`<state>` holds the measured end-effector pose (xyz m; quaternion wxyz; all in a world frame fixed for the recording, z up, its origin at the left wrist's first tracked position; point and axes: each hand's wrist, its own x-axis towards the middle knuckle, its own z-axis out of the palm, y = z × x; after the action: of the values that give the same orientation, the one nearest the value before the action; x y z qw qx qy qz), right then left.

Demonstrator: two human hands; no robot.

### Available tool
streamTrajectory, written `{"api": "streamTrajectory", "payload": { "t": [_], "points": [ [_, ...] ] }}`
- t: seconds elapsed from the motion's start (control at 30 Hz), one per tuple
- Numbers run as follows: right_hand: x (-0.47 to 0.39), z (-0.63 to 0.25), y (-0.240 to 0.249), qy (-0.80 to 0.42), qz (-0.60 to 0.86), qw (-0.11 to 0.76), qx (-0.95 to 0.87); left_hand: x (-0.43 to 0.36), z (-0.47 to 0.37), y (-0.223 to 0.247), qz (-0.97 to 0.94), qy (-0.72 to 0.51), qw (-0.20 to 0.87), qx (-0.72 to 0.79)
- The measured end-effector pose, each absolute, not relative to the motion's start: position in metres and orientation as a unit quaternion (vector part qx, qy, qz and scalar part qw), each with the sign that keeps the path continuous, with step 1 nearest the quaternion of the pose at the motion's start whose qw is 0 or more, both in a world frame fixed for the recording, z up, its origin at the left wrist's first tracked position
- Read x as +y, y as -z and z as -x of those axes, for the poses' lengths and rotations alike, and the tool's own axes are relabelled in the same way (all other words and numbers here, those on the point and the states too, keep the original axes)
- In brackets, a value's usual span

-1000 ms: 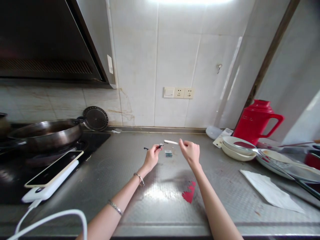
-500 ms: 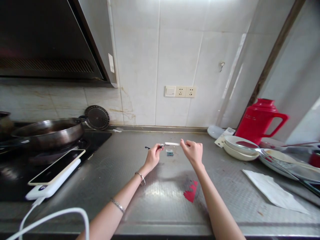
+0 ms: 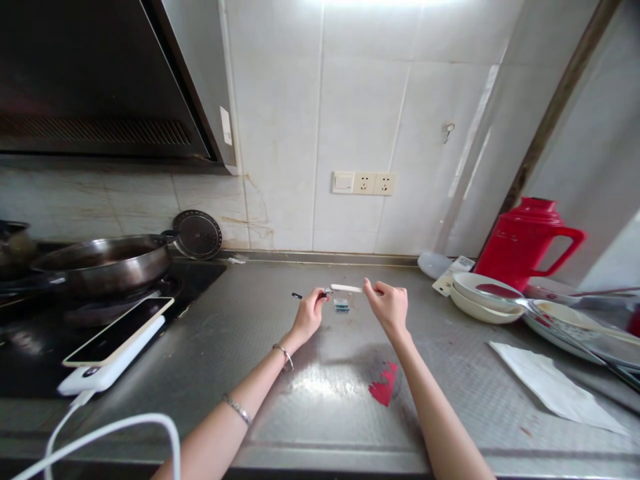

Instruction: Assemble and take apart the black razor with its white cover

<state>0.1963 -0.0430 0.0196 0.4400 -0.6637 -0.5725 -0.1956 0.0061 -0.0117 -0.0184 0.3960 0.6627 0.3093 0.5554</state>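
My left hand point(image 3: 309, 316) pinches a thin dark pen-like piece point(image 3: 324, 294), its tip pointing right. Closed around the right end of a slim white stick point(image 3: 347, 288) is my right hand point(image 3: 389, 306). The stick's left end lies close to the tip of the dark piece; whether they touch is too small to tell. Just below them, a small clear case with blue-green contents point(image 3: 341, 305) rests on the metal counter point(image 3: 280, 420). A small black object point(image 3: 297, 295) shows left of my left hand; whether it joins the dark piece is unclear. A red paper scrap point(image 3: 384, 385) lies nearer the front.
On the left are a steel pan point(image 3: 107, 267) on the stove, a phone point(image 3: 120, 333) on a white power bank point(image 3: 113, 363), and a white cable point(image 3: 125, 421). A red thermos point(image 3: 523, 243), bowls point(image 3: 485, 307) and a white napkin point(image 3: 555, 387) stand or lie at right.
The whole view has shifted slightly, so things appear a little further right. Both hands keep nearly the same pose and grip.
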Motion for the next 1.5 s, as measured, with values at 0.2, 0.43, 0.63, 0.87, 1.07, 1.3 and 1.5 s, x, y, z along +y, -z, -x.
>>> {"api": "streamTrajectory", "payload": {
  "t": [0.2, 0.43, 0.63, 0.87, 1.07, 1.3, 1.5],
  "points": [
    [-0.044, -0.189, -0.019, 0.161, 0.643, 0.447, -0.600, -0.015, -0.007, 0.014, -0.654, -0.574, 0.379, 0.315],
    [-0.042, -0.196, -0.021, 0.017, 0.647, 0.505, -0.571, -0.011, -0.004, 0.006, -0.637, -0.618, 0.329, 0.322],
    [-0.070, -0.145, -0.028, -0.462, 0.456, 0.585, -0.486, -0.005, -0.001, 0.008, -0.658, -0.600, 0.312, 0.332],
    [-0.115, -0.107, -0.033, -0.737, 0.262, 0.524, -0.337, -0.010, -0.004, 0.005, -0.671, -0.582, 0.292, 0.354],
    [-0.115, -0.089, -0.026, -0.754, 0.257, 0.528, -0.295, -0.004, -0.002, 0.010, -0.663, -0.581, 0.305, 0.362],
    [-0.125, -0.079, -0.029, -0.739, 0.254, 0.549, -0.297, -0.004, 0.000, 0.007, -0.652, -0.586, 0.304, 0.373],
    [-0.118, -0.076, -0.029, -0.738, 0.254, 0.561, -0.276, -0.010, -0.001, 0.000, -0.646, -0.590, 0.322, 0.362]
  ]
}}
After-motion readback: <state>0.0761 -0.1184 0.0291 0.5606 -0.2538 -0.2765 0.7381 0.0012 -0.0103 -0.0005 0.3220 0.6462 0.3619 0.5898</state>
